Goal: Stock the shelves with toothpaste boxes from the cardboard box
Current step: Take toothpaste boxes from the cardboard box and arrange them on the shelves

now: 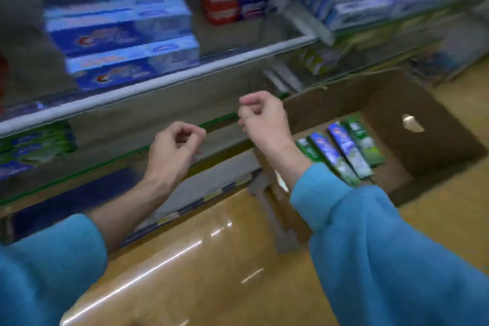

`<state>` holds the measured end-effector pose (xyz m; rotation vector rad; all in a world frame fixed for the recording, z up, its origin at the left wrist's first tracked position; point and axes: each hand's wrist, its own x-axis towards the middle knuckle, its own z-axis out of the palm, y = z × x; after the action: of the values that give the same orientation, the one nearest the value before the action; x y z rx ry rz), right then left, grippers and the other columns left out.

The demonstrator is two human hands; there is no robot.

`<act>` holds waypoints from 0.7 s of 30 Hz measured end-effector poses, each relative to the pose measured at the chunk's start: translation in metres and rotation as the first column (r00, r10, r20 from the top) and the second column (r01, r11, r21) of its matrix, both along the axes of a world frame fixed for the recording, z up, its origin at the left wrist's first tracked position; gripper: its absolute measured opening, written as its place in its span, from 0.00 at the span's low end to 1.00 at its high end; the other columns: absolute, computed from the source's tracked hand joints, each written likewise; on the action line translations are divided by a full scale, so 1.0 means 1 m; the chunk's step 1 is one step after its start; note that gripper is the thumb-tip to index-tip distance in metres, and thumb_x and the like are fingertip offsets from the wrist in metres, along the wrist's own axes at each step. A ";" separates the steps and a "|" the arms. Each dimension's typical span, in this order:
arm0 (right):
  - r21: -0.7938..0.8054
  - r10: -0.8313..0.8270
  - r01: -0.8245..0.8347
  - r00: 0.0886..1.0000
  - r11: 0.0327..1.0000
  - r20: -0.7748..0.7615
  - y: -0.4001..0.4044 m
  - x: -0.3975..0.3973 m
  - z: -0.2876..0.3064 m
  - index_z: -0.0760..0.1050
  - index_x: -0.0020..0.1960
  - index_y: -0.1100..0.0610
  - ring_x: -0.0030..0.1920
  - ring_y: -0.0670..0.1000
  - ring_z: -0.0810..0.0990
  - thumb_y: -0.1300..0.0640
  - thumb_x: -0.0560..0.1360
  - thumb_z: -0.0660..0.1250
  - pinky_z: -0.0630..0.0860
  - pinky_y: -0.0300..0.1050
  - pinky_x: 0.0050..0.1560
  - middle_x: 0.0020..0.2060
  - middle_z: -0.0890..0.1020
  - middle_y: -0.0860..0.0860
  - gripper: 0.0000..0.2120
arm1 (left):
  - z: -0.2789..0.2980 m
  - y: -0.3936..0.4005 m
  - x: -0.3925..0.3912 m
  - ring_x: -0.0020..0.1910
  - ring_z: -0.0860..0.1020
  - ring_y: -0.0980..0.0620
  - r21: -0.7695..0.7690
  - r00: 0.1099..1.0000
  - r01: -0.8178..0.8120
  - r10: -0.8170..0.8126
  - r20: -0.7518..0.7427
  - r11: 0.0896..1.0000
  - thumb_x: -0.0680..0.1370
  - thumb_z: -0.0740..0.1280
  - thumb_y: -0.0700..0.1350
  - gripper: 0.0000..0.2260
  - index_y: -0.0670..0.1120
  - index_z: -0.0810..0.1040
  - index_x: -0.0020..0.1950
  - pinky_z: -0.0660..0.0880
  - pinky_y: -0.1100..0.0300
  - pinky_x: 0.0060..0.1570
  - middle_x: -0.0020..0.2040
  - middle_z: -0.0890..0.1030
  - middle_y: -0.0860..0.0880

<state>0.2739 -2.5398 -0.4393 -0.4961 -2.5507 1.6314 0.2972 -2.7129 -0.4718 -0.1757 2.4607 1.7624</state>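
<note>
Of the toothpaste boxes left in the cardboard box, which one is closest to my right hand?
The green box at the left end of the row, beside your right hand; the two blue ones and the other green one lie farther right.

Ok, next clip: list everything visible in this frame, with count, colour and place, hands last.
cardboard box: one, brown, open, on the floor at right.
toothpaste boxes in the carton: about four, blue and green, lying side by side on its bottom.
blue toothpaste boxes: two large ones stacked, upper shelf, left.
red and blue boxes: small group, upper shelf, centre; blurred.
pale blue boxes: several, upper shelf, right; count unclear.
green and blue boxes: a stack, lower shelf, far left.
shelf edge: one, white.
floor: tan, glossy.
left hand: empty, fingers curled, blue sleeve.
right hand: empty, fingers curled, blue sleeve.
</note>
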 end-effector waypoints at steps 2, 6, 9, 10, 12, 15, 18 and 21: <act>0.024 -0.053 0.054 0.998 0.998 -0.013 0.038 0.007 0.017 0.76 0.44 0.47 0.47 0.55 0.84 0.57 0.71 0.65 0.79 0.55 0.56 0.38 0.82 0.47 0.05 | 0.019 0.043 -0.006 0.42 0.84 0.48 0.004 0.999 0.016 -0.015 -0.047 1.000 0.81 0.67 0.44 0.06 0.52 0.81 0.46 0.83 0.47 0.45 0.41 0.84 0.49; 0.044 -0.184 0.183 0.983 0.982 0.005 0.133 0.023 0.038 0.79 0.52 0.53 0.52 0.53 0.82 0.59 0.75 0.66 0.77 0.48 0.58 0.45 0.83 0.49 0.07 | 0.058 0.148 -0.013 0.39 0.85 0.51 0.011 0.986 0.113 -0.110 -0.126 0.994 0.81 0.68 0.46 0.06 0.50 0.82 0.45 0.83 0.47 0.43 0.39 0.85 0.49; 0.061 -0.277 0.273 0.957 0.960 0.089 0.186 0.027 0.028 0.78 0.57 0.57 0.57 0.53 0.80 0.57 0.76 0.67 0.73 0.44 0.59 0.54 0.82 0.53 0.11 | 0.065 0.209 -0.019 0.39 0.85 0.55 0.009 0.972 0.210 -0.207 -0.106 0.978 0.79 0.69 0.49 0.05 0.50 0.82 0.45 0.83 0.47 0.47 0.40 0.85 0.50; 0.051 -0.320 0.316 0.937 0.947 0.139 0.202 0.028 0.019 0.77 0.58 0.58 0.58 0.54 0.79 0.56 0.76 0.66 0.73 0.44 0.58 0.55 0.81 0.54 0.12 | 0.063 0.226 -0.022 0.40 0.85 0.56 -0.011 0.965 0.244 -0.244 -0.092 0.970 0.77 0.69 0.52 0.06 0.51 0.83 0.45 0.83 0.47 0.50 0.39 0.86 0.52; 0.024 -0.404 0.411 0.880 0.911 0.249 0.231 0.027 -0.006 0.77 0.54 0.60 0.56 0.58 0.80 0.55 0.75 0.66 0.74 0.46 0.53 0.53 0.81 0.56 0.11 | 0.053 0.258 -0.032 0.44 0.85 0.53 -0.052 0.951 0.303 -0.306 -0.047 0.951 0.72 0.68 0.59 0.12 0.53 0.84 0.45 0.80 0.48 0.56 0.39 0.86 0.54; -0.044 -0.513 0.584 0.744 0.810 0.429 0.269 0.022 -0.048 0.75 0.53 0.61 0.58 0.61 0.79 0.56 0.74 0.65 0.77 0.50 0.57 0.56 0.80 0.59 0.10 | 0.027 0.300 -0.048 0.52 0.81 0.51 -0.146 0.916 0.400 -0.398 0.047 0.905 0.75 0.70 0.57 0.14 0.52 0.84 0.56 0.76 0.56 0.58 0.48 0.84 0.54; -0.041 -0.582 0.735 0.568 0.677 0.582 0.302 0.012 -0.092 0.67 0.69 0.66 0.65 0.61 0.74 0.58 0.75 0.64 0.74 0.52 0.64 0.66 0.74 0.60 0.24 | -0.007 0.337 -0.068 0.59 0.79 0.49 -0.214 0.880 0.475 -0.457 0.130 0.853 0.79 0.69 0.52 0.16 0.48 0.80 0.65 0.74 0.56 0.62 0.57 0.83 0.49; 0.023 -0.610 0.796 0.444 0.604 0.657 0.330 0.007 -0.131 0.66 0.71 0.66 0.68 0.61 0.72 0.59 0.77 0.63 0.71 0.53 0.67 0.69 0.71 0.60 0.24 | -0.040 0.368 -0.096 0.64 0.78 0.45 -0.265 0.841 0.540 -0.499 0.211 0.799 0.80 0.68 0.51 0.19 0.48 0.76 0.70 0.73 0.54 0.65 0.63 0.81 0.47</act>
<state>0.2812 -2.2094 -0.5706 -2.1169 -1.8038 1.6045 0.2012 -2.3448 -0.5116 0.3289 2.3659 1.0902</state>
